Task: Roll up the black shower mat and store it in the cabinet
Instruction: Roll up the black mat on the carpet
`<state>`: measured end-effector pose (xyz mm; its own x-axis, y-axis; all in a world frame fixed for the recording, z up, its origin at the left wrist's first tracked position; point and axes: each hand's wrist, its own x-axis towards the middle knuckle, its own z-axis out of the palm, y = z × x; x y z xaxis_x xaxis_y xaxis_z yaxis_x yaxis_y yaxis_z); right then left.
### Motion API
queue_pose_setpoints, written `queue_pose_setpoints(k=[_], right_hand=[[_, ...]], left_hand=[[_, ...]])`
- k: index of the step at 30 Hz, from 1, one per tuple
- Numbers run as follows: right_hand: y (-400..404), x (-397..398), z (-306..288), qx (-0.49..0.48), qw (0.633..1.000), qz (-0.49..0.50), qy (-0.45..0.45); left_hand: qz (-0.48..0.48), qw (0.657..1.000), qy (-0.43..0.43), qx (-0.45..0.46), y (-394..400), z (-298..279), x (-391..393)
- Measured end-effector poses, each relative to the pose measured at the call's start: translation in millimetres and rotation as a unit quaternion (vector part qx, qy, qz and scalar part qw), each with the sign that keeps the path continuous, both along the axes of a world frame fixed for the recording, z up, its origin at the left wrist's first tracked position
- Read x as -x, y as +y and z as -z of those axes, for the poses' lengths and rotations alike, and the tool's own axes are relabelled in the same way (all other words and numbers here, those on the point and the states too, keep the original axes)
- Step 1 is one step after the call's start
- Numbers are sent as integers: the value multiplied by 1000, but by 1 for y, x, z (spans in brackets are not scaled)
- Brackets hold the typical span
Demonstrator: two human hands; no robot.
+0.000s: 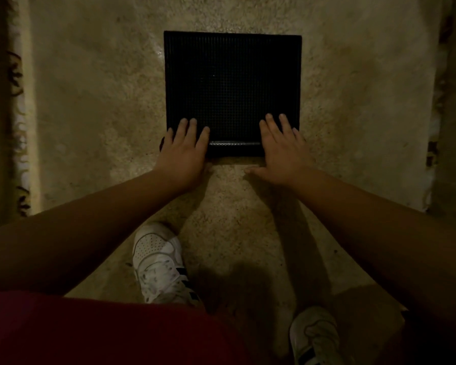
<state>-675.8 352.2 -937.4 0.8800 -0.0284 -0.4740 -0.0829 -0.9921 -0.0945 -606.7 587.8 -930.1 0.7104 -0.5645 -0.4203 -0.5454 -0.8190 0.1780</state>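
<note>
The black shower mat [232,83] lies flat on a beige shaggy carpet [103,101], with a fine grid texture. Its near edge is curled into a short roll [234,148] between my hands. My left hand [183,151] presses palm-down on the roll's left end, fingers spread over the mat. On the right end rests my right hand [281,150], also flat with fingers apart and the thumb on the carpet. No cabinet is in view.
My two white sneakers [158,262] [315,335] stand on the carpet below the mat. A patterned rug border [17,127] runs down the left side, and a darker edge [437,101] runs down the right.
</note>
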Motion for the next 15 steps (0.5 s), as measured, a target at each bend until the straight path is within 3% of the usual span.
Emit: queue_pose_setpoints(k=[5, 15], right_hand=[[1, -14, 0, 8, 1000, 13, 3], [-5, -50, 2, 5, 998, 56, 31]], left_hand=[[38, 999, -22, -2, -14, 2, 33], [71, 997, -15, -12, -19, 14, -17]])
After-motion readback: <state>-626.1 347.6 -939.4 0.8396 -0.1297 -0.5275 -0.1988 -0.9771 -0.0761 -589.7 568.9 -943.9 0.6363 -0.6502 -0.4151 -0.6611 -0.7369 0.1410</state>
